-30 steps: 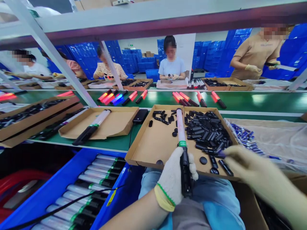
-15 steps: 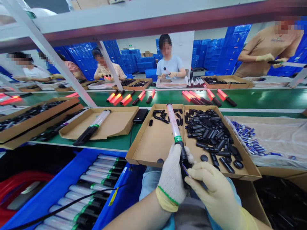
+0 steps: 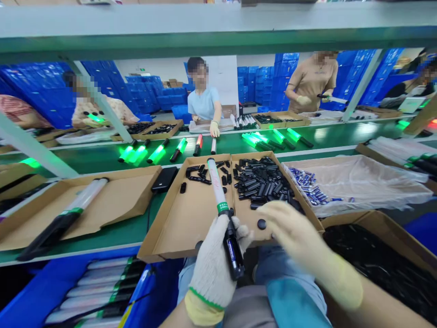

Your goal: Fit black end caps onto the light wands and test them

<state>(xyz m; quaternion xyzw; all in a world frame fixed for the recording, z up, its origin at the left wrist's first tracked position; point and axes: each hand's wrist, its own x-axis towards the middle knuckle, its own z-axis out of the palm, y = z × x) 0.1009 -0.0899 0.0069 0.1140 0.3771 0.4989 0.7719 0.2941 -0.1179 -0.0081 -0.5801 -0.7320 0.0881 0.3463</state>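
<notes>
My left hand (image 3: pixel 213 259), in a white knit glove, is wrapped round the black handle of a light baton (image 3: pixel 218 193). The baton stands tilted with its clear tube pointing away, a green band below the tube. In the handle an open battery compartment faces up, and a bluish battery (image 3: pixel 232 248) shows inside. My right hand (image 3: pixel 290 232), in a pale yellow glove, is open and slightly blurred, its fingers stretched over the right part of a cardboard tray (image 3: pixel 167 228). Beside those fingertips lies a round black cap (image 3: pixel 261 224). Small black plastic parts (image 3: pixel 259 182) are heaped just beyond.
Blue batteries (image 3: pixel 303 182) lie in a lined tray to the right. Another baton (image 3: pixel 68 214) rests on a left-hand tray, above a blue bin (image 3: pixel 34 300) of batons. Across the green belt (image 3: pixel 221 155), holding lit batons, several co-workers sit or stand.
My right hand has left the baton's handle and moved up and right over the black parts. My left hand still holds the baton. The view has turned right; glowing batons went from red to green.
</notes>
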